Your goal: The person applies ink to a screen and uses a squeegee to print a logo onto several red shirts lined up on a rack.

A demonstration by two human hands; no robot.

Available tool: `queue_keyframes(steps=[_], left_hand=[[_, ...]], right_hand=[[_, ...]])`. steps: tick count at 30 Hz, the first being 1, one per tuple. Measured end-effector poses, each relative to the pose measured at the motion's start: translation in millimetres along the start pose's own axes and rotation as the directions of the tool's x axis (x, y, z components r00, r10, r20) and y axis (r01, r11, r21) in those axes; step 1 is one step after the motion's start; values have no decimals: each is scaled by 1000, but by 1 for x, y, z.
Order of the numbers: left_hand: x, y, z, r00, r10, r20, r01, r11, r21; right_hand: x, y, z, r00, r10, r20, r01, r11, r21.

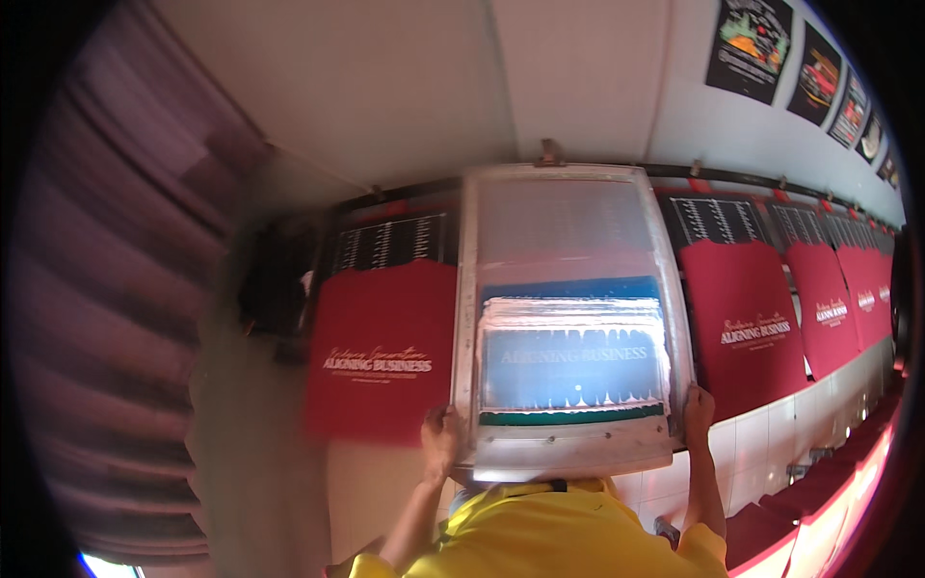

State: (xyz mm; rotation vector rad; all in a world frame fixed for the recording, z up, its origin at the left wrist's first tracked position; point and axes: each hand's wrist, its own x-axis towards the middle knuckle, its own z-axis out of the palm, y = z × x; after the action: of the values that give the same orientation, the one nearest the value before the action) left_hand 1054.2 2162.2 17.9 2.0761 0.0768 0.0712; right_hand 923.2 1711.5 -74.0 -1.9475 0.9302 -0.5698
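Note:
A screen printing frame with metal sides lies in front of me, its mesh carrying a blue stencil panel. White ink runs in a thick band across the upper part of the panel and in a ragged line near its bottom. My left hand is closed around the frame's near left edge, and my right hand grips the near right edge. Whatever lies under the frame is mostly hidden. Beside it on the left is a red T-shirt with white print; another red T-shirt lies to the right.
Farther right, more printed red shirts lie on dark marked boards along a rail. A purple curtain hangs at the left. Posters are on the far wall. Red shirts also lie at the lower right.

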Motion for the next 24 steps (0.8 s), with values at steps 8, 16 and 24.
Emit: queue_keyframes(steps=[8, 16, 24], left_hand=[[-9, -3, 3, 998, -31, -57, 34, 998, 55], [-14, -7, 14, 993, 12, -120, -3, 998, 69], [-9, -27, 24, 986, 112, -122, -93, 983, 158]], right_hand=[[6, 46, 7, 996, 38, 80, -43, 997, 70], [5, 32, 13, 997, -58, 45, 50, 983, 175], [12, 40, 11, 993, -109, 51, 100, 983, 152]])
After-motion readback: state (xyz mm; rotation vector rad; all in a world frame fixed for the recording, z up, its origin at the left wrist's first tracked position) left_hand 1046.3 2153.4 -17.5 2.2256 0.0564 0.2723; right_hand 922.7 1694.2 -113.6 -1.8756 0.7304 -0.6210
